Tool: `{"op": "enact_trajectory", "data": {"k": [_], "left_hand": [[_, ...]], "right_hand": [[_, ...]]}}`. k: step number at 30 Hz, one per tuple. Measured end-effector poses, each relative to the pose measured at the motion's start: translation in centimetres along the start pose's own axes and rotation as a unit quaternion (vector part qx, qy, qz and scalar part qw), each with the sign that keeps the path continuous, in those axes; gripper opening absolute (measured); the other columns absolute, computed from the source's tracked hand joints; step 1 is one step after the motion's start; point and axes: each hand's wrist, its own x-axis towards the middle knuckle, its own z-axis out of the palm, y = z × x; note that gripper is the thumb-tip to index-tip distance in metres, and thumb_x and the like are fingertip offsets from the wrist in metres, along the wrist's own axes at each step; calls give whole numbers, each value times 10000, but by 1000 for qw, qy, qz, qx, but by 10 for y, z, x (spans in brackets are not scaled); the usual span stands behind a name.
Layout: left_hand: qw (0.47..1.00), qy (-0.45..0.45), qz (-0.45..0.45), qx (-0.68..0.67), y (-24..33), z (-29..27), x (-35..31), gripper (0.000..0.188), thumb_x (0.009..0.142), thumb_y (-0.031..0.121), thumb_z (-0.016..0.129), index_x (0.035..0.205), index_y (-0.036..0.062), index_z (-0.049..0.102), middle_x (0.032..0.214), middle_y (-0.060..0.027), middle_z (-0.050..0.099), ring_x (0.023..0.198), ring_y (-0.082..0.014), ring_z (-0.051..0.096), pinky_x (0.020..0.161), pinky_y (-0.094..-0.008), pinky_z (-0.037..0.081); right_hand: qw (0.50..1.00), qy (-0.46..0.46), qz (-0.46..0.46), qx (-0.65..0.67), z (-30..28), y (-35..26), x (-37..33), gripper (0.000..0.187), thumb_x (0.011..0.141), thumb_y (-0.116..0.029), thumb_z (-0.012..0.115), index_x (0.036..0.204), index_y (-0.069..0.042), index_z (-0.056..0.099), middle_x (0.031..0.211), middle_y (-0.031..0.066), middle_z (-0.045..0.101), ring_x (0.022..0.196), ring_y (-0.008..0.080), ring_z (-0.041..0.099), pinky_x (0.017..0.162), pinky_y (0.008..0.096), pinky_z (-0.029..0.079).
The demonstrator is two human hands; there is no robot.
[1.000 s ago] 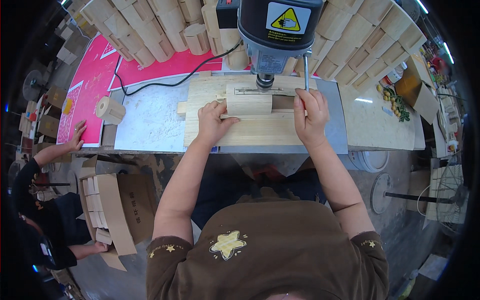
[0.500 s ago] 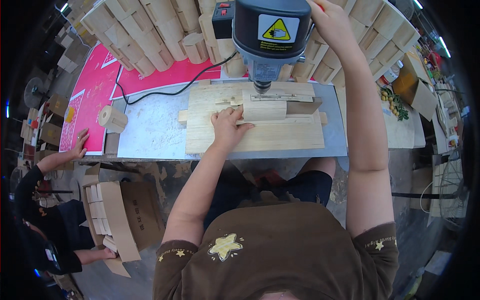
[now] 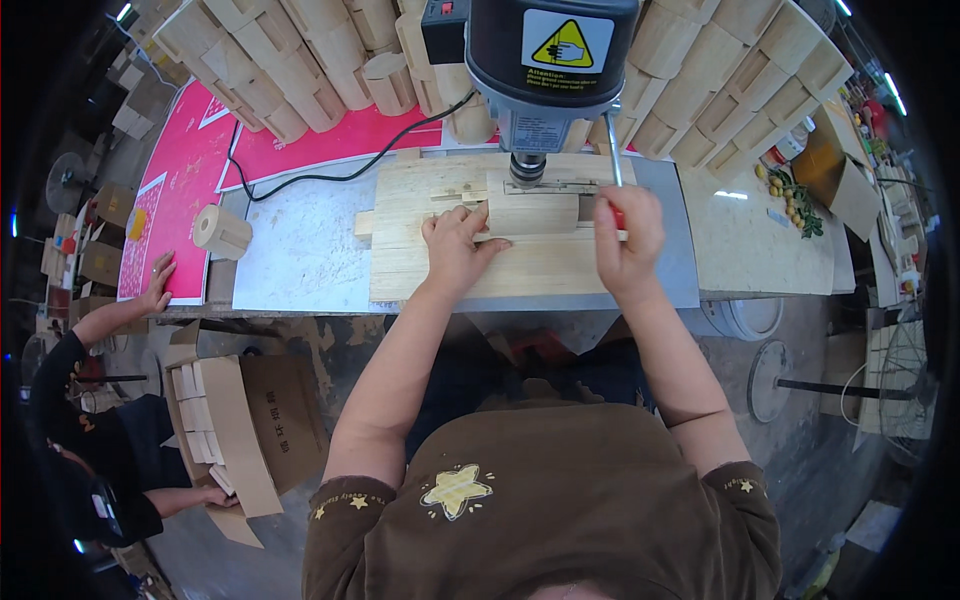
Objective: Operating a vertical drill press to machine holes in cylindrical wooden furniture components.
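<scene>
A dark drill press (image 3: 553, 90) stands in front of me. Its metal chuck (image 3: 527, 168) hangs over a pale, round-topped wooden block (image 3: 535, 213) lying on a flat wooden board (image 3: 430, 280). My left hand (image 3: 460, 243) grips the block's left end, fingertips on top and thumb along the near side. At the block's right, my right hand (image 3: 630, 240) is closed round the red knob of the press's metal feed lever (image 3: 614, 150). The drill tip is too small to make out, and the right hand covers the block's far right end.
Stacks of wooden cylinders (image 3: 300, 60) line the back of the table. A single cylinder (image 3: 222, 232) stands at left, near a black power cable (image 3: 330, 187). Another person's hand (image 3: 158, 285) rests on the red sheet, beside an open carton (image 3: 230, 440) of wooden pieces. Yellowish fruit (image 3: 790, 200) lies right.
My right hand has come down and toward me, bringing the lever from up beside the motor to low at the block's right. My left hand stays on the block. The co-worker's lower hand shifts slightly.
</scene>
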Motion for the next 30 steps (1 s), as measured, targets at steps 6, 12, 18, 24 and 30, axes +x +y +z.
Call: {"op": "enact_trajectory", "data": {"k": [6,12,18,24,30], "left_hand": [[1000,-7,-8,-5,-1,0,-1,588,633,304,768,1175,194,571,780,7,533,842,-198,512,857,-415,265],[1000,2,-9,2,-1,-2,-3,571,629,301,771,1158,198,583,775,10,539,846,-196,516,839,-408,268],[998,-14,-54,-33,13,-1,0,564,614,301,779,1135,184,598,842,1,553,906,-200,504,889,-416,251],[985,24,-141,-94,19,4,-1,517,592,278,794,1055,124,622,986,-35,526,983,-200,499,932,-395,240],[988,70,-46,-127,8,-2,2,497,518,206,834,962,101,637,1048,-60,490,1002,-229,487,936,-394,274]], "right_hand": [[1000,-1,-4,29,7,11,-11,197,750,-37,623,942,-25,580,806,109,586,712,262,543,654,345,406],[995,47,31,82,-19,-14,82,146,836,-148,611,914,-30,576,753,118,591,622,165,577,554,290,450],[986,-61,157,-6,-2,41,172,344,902,-330,499,907,9,555,712,110,565,674,163,550,623,296,427],[930,-210,207,221,-22,54,109,336,846,-322,607,1007,-29,591,897,57,615,831,177,589,796,304,448],[904,-376,203,2,-40,74,-5,343,746,-101,696,1048,4,573,922,47,599,878,158,547,787,287,435]]}}
